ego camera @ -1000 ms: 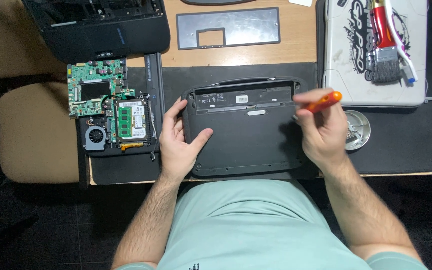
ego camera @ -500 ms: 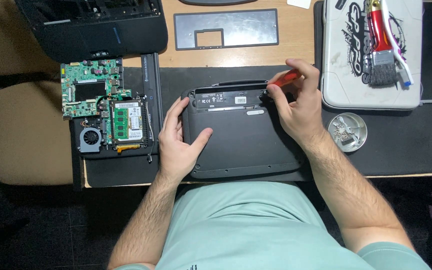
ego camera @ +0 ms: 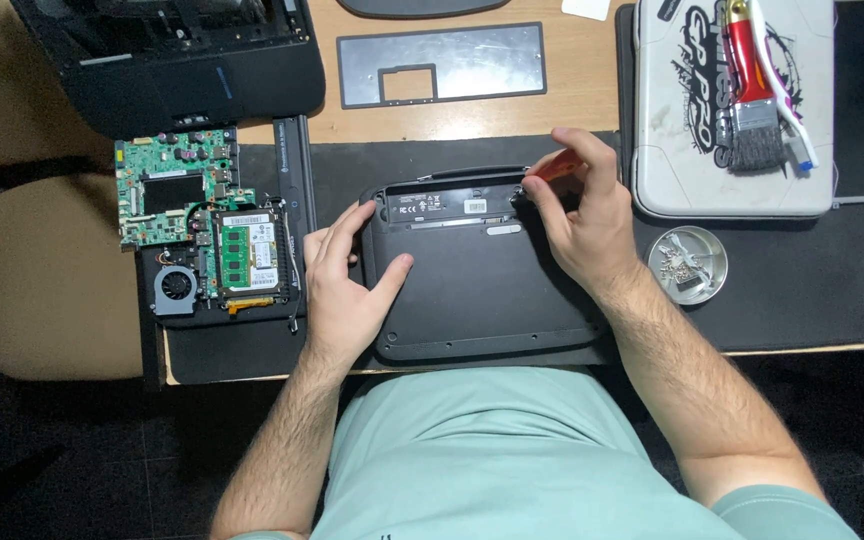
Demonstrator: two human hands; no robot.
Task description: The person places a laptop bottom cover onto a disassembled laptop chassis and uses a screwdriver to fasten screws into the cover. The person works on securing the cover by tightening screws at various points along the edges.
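Here, in the head view, a black laptop base [ego camera: 482, 275] is lying bottom-up on a dark mat [ego camera: 802, 300] near the surface's [ego camera: 582, 90] front edge, right before the person. The left hand [ego camera: 344, 285] is resting flat and open on the base's nine o'clock edge, fingers spread toward twelve, thumb lying across the casing; it is gripping nothing, only pressing down. The right hand [ego camera: 582, 215] is curling closed around an orange screwdriver [ego camera: 555, 166], whose tip is meeting the base at its one o'clock corner.

At three o'clock of the base a small round metal dish [ego camera: 687, 265] is sitting on the mat, holding screws. At one o'clock a white laptop lid [ego camera: 672, 110] is carrying a red-handled brush [ego camera: 747, 90]. At nine o'clock a green circuit board [ego camera: 177, 195] with a fan [ego camera: 176, 287] is lying beside a thin black bar [ego camera: 297, 190]. At twelve a grey metal plate [ego camera: 442, 62] is lying on bare wood, and at eleven a black laptop shell [ego camera: 172, 60] is sitting open. A tan chair seat [ego camera: 52, 275] is showing past the surface's nine o'clock end.
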